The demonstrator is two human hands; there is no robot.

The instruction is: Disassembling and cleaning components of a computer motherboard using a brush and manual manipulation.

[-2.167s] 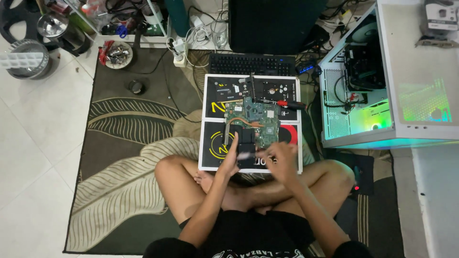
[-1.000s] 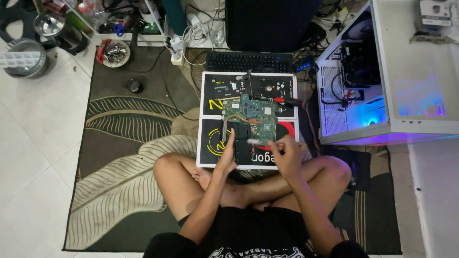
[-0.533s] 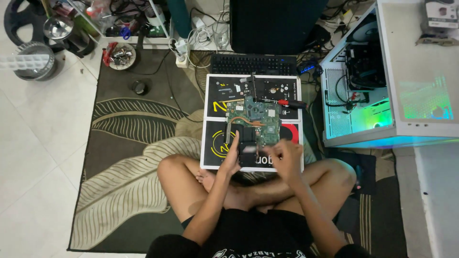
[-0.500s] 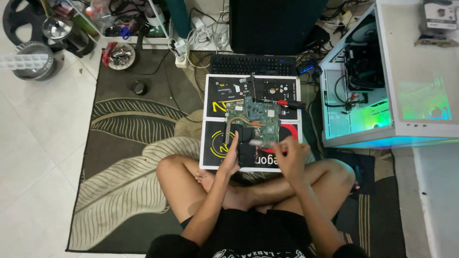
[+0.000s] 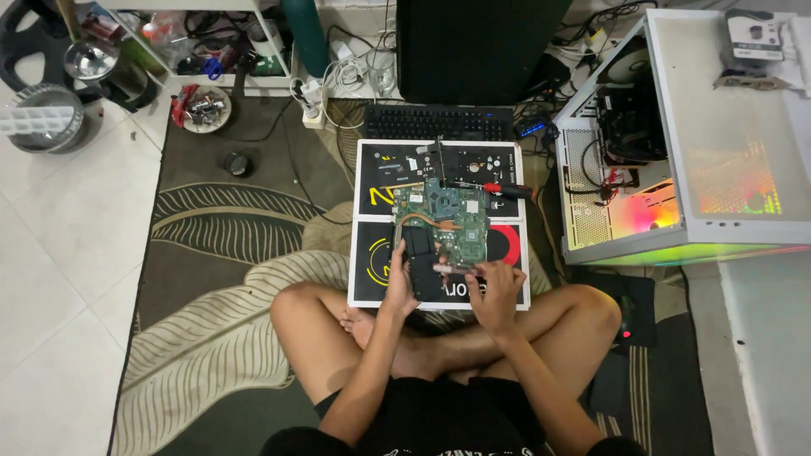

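Right hand has slid back onto the circuit board; left hand grips its black part

The right hand hides the circuit board's near edge — its grip unreadable.

matt green circuit board, woven rug

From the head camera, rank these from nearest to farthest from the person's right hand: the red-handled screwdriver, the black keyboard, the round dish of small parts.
Measured from the right hand:
1. Red-handled screwdriver, just beyond the hand, at the green circuit board's far right edge.
2. Black keyboard, farther ahead, past the mat.
3. Round dish of small parts, far off to the left on the rug.
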